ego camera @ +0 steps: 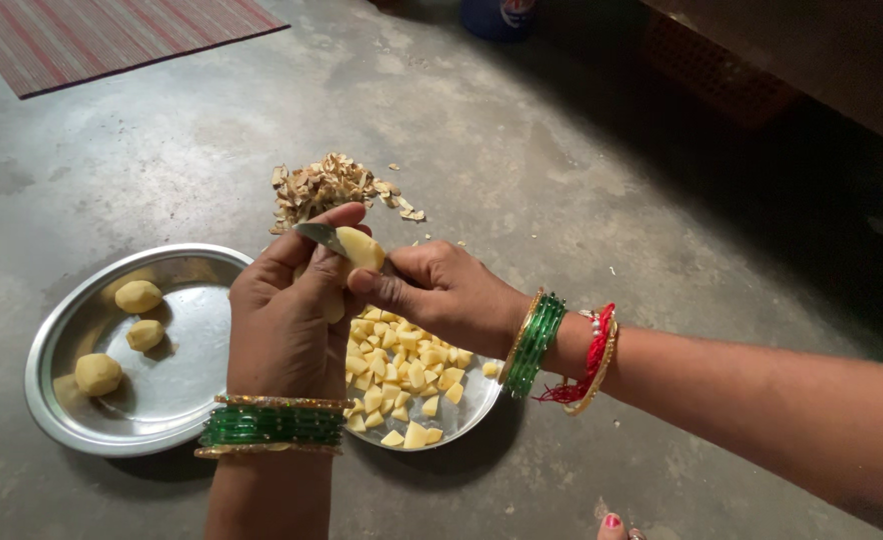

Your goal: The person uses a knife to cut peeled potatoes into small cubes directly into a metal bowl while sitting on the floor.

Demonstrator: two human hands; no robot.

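Held over the plates: a peeled potato, pinched between thumb and fingers of the left hand, long axis running left to right. Pressed against it from the left, a knife blade; handle hidden, presumably inside the closed right hand, which touches the potato's right end. Directly below, a plate of cut cubes. Left of that, a larger steel plate with three peeled potatoes. Beyond, a pile of peels. At the top edge, a blue container with a pale label.
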